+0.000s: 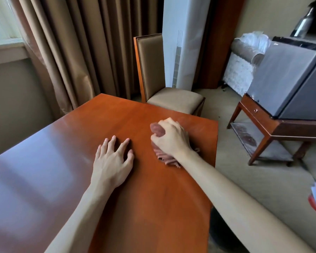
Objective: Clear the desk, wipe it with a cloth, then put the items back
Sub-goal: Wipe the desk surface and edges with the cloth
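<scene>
Two hands work a bare wooden surface in a curtained room, mid-wipe. At left, brown pleated curtains hang beside a window. My left hand rests on the polished top with fingers spread and straight, bracing and holding nothing. Just to its right, my right hand has its grip curled round a bunched pinkish-red cloth, pressing it down near the surface's far right corner; a rolled end pokes out past my thumb and a fringed, ribbed edge trails under my wrist. The cloth looks soft and nappy; the reddish-brown top is smooth, glossy and square-edged, throwing back window light. To wipe well, I judge I should flatten the wad for wider contact, keep even pressure, and work in overlapping passes out to the corner and edges while the left hand steadies me. Beyond the surface stands a padded tan chair with a wooden frame, then a tall white floor-standing unit. At far right a grey mini-fridge sits on a dark wooden stand above beige carpet.
</scene>
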Action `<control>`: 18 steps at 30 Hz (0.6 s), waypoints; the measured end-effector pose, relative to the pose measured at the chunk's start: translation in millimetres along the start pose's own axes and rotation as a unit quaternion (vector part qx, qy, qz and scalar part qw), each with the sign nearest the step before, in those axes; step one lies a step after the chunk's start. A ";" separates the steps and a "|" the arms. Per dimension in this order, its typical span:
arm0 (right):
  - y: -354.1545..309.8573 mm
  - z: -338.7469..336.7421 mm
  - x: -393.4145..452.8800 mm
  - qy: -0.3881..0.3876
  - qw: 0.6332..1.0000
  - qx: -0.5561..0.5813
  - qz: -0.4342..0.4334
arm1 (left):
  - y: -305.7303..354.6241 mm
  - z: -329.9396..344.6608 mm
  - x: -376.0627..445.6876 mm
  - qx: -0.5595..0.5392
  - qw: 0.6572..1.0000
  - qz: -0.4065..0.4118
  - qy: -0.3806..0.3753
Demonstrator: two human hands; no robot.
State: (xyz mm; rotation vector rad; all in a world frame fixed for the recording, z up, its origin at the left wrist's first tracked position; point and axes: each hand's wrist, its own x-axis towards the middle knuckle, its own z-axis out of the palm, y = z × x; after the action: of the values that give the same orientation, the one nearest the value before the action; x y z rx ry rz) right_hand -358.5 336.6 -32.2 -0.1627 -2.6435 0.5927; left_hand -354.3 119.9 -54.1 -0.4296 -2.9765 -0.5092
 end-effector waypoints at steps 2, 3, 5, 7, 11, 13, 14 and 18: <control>13.1 14.2 52.0 0.009 1.000 -0.012 0.025 | -1.6 1.9 2.6 0.004 1.000 0.001 0.005; 18.1 20.6 75.7 0.014 0.999 -0.018 0.035 | -2.3 2.9 2.5 0.004 1.000 0.001 0.008; 23.9 32.0 120.5 0.016 0.998 -0.025 0.053 | -3.7 4.3 2.7 0.003 1.000 -0.001 0.019; 28.6 40.1 153.5 0.013 0.997 -0.026 0.070 | -2.7 5.4 2.8 0.002 1.000 -0.002 0.025; 30.6 42.0 160.3 0.006 0.997 -0.041 0.067 | -1.5 4.1 2.6 -0.001 1.000 -0.007 0.025; 28.3 35.2 133.2 0.006 0.999 -0.033 0.039 | -0.8 2.7 1.7 0.001 1.000 -0.006 0.019; 25.9 29.4 113.8 0.005 0.999 -0.025 0.025 | -0.2 1.8 1.5 0.004 1.000 -0.007 0.013; 7.5 -6.1 8.3 -0.024 1.000 -0.003 -0.020 | 1.8 -0.5 -0.2 0.011 1.000 -0.007 -0.002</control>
State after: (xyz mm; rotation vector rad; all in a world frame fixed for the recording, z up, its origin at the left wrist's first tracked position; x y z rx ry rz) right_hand -363.2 347.3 -27.3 -0.0986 -2.6891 0.5816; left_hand -353.5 121.3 -53.1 -0.4088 -2.9870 -0.4772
